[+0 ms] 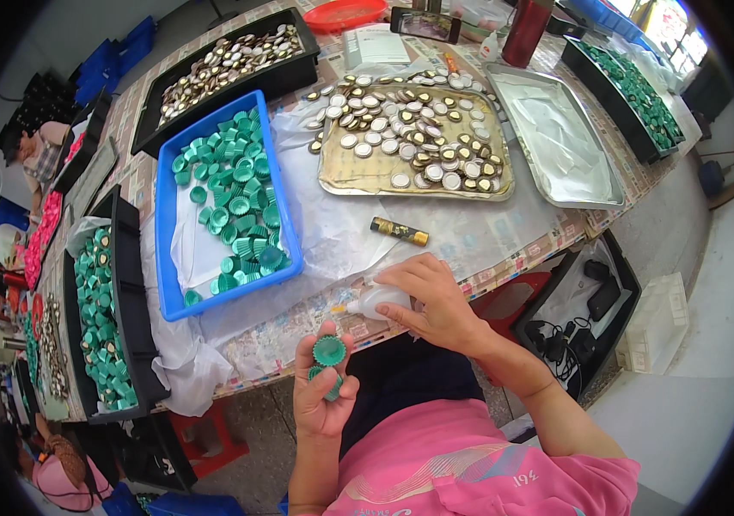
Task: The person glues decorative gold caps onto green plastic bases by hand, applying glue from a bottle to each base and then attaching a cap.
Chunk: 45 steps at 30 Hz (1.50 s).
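Note:
My left hand (322,404) is closed around two green fluted cups (329,350), one above the other, their open sides facing up. Just to its right, my right hand (437,303) grips a white squeeze bottle (377,302) lying on its side, its yellowish nozzle pointing at the left. Beyond the bottle lies a black and gold tube (399,231). A blue tray (163,249) with many loose green cups stands left of my hands. Farther off, a metal tray (333,179) bears many round white and brown discs, some with gold centres.
A second metal tray (560,138) stands at the right. Black bins hold discs (229,73) at the back left and green pieces (102,318) (633,95) on both sides. A red bottle (532,33) and a propped phone (425,26) stand at the back. Other people work at the far left.

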{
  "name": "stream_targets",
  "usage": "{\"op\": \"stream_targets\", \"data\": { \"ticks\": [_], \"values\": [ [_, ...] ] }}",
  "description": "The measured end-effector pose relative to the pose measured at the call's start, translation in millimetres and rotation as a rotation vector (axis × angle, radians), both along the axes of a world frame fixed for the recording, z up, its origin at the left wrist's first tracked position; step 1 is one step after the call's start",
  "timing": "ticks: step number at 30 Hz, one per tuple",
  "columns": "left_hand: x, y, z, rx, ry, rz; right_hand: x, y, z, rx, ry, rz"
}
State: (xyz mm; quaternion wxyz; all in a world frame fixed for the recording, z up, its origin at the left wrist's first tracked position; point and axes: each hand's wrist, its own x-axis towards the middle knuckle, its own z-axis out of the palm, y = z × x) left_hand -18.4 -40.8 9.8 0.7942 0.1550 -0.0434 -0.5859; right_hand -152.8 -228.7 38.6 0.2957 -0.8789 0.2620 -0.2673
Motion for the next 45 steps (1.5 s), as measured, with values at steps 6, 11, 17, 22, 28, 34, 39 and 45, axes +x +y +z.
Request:
{"op": "stream_targets", "data": {
  "ticks": [6, 11, 17, 22, 28, 34, 39, 45],
  "values": [
    [-13, 1, 6, 0.03, 0.137, -0.056, -2, -70, 23, -0.225, -0.165, -0.14],
    [-21, 3, 14, 0.034, 0.129, -0.104, 3, -136, 40, -0.344, 0.128, -0.297],
    [-25, 8, 20, 0.068, 0.136, -0.141, 20, -140, 40, -0.303, 0.428, -0.379],
    [-18, 15, 22, 0.075, 0.133, -0.166, 12, -133, 33, -0.173, 0.131, -0.094],
    [-19, 14, 20, 0.07, 0.15, -0.165, 21, -125, 42, -0.062, 0.265, -0.339],
    [-30, 9, 32, 0.065, 0.136, -0.218, 36, -126, 44, -0.165, 0.468, -0.299],
    [-27, 12, 25, 0.062, 0.122, -0.215, 32, -132, 29, -0.126, 0.262, -0.122],
    [-19, 15, 17, 0.049, 0.166, -0.193, 42, -132, 21, -0.182, 0.214, -0.09]
  ]
}}
